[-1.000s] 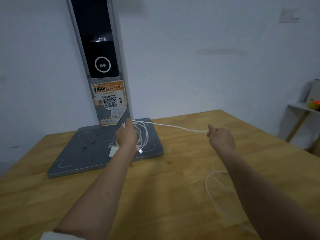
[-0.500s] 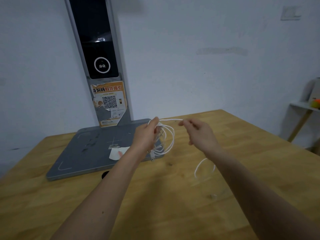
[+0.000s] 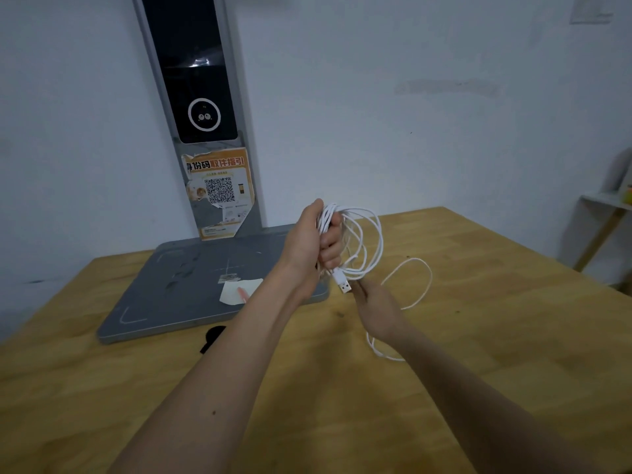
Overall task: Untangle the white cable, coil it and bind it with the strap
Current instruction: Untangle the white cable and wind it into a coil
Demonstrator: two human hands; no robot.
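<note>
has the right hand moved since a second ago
Yes. The right hand dropped and came nearer, toward the table's front, below the left hand.

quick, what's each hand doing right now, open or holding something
Left hand: closed around the gathered loops of the white cable.
Right hand: lower down, by the loose cable; its grip cannot be told.

My parcel pick-up counter, grey scanner stand (image 3: pixel 191 80) against bare wall, QR poster (image 3: pixel 220 189) below its screen, wooden table (image 3: pixel 478 336) beneath.
</note>
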